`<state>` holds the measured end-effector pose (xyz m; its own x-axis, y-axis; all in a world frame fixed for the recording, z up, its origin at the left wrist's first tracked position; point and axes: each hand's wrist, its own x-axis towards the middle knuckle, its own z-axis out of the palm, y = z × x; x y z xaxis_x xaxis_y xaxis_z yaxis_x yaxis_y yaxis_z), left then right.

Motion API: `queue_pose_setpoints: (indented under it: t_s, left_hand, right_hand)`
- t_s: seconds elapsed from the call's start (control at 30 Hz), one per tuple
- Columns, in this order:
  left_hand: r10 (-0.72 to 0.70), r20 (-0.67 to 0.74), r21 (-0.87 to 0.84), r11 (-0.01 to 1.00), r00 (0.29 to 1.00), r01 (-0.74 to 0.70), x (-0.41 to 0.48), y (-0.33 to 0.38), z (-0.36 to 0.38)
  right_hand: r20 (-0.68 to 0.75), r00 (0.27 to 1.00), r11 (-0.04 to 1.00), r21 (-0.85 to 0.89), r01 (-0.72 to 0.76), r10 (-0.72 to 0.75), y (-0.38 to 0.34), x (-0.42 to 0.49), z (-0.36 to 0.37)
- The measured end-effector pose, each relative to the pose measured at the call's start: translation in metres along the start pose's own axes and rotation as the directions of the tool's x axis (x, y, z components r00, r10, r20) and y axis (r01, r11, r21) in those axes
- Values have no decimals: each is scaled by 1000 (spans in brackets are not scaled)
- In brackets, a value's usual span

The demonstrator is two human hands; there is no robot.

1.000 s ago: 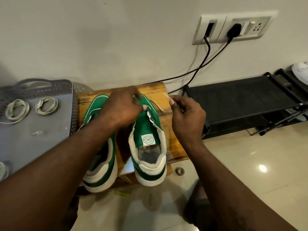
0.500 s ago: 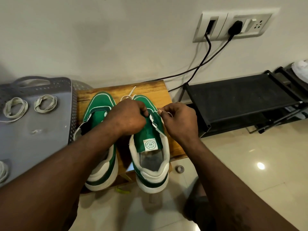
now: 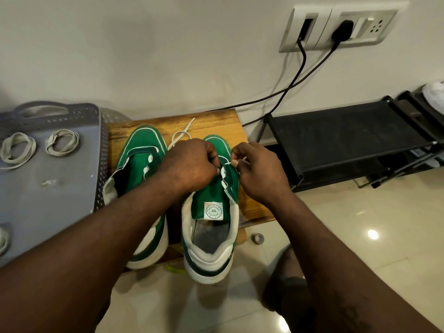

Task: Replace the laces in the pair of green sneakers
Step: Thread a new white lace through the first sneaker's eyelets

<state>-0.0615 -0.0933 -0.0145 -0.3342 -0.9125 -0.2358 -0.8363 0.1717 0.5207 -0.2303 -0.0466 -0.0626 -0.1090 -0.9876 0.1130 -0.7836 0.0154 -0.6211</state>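
Note:
Two green sneakers with white soles stand side by side on a small wooden stool point(image 3: 211, 123), toes toward the wall. The left sneaker point(image 3: 138, 159) has no lace. My left hand point(image 3: 192, 164) grips the eyelet flap of the right sneaker point(image 3: 211, 227) near its lowest eyelets. My right hand point(image 3: 257, 169) pinches the tip of a white lace point(image 3: 180, 137) at the right eyelet row. The rest of that lace trails in a loop over the stool between the two toes.
A grey perforated basket lid point(image 3: 55, 188) to the left carries two coiled laces point(image 3: 62, 143). A black shoe rack point(image 3: 348, 138) stands to the right. Two black cables point(image 3: 295, 85) hang from wall sockets behind the stool. A small roll of tape point(image 3: 257, 238) lies on the tiled floor.
My right hand came back from out at the right to the right sneaker's eyelets with the lace tip. The lace now lies looped over the stool by the toes.

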Motion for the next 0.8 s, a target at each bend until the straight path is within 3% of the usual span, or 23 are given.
queue_pose_setpoints:
  t_s: [0.3,0.47,0.6,0.8]
  left_hand:
    - [-28,-82,-9,1000,996,27,2,-1,11]
    - [5,-109,16,1000,994,-4,0,-2,11]
    - [12,-124,52,999,992,-6,1,-2,12]
    - [-7,-160,66,998,987,17,2,0,17]
  right_hand:
    - [19,997,965,-250,79,-76,-13,-4,5]
    - [-57,998,996,-75,-43,39,-11,-2,4]
    - [-25,999,999,21,-47,47,-7,0,1]
    - [-49,996,996,50,-76,78,-5,0,5]
